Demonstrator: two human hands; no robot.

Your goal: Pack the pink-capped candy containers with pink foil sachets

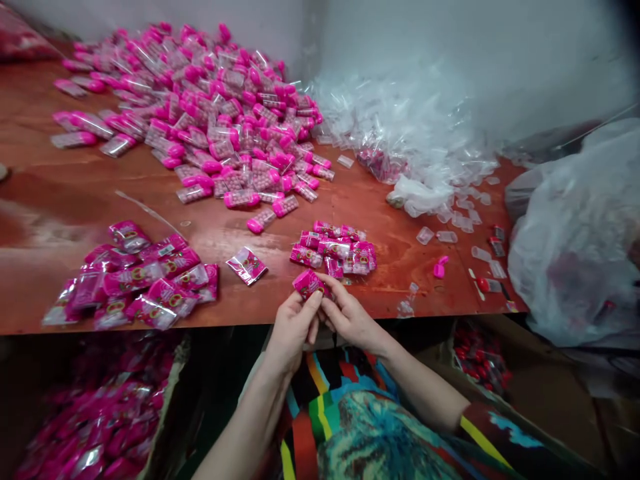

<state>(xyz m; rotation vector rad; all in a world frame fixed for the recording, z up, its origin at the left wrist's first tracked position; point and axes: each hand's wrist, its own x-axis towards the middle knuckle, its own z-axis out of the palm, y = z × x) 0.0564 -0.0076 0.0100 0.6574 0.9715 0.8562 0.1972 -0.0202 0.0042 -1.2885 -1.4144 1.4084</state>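
Note:
Just over the table's front edge, my left hand point(294, 325) and my right hand point(349, 312) both grip a pink printed wrapper point(307, 283). The fingers of both hands are closed on it; whether a tube is inside I cannot tell. Right behind my hands lies a small pile of pink-wrapped candy tubes point(335, 248). A flat pink wrapper point(247, 265) rests on the table to the left. Further left is a larger heap of pink wrappers point(150, 277), several of them overlapping.
A big mound of clear tubes with pink caps point(215, 120) covers the back of the wooden table point(65, 200). Clear plastic bags point(400, 120) lie behind on the right. A white bag point(575, 233) stands at the right edge. Below left, a box holds pink packets point(100, 413).

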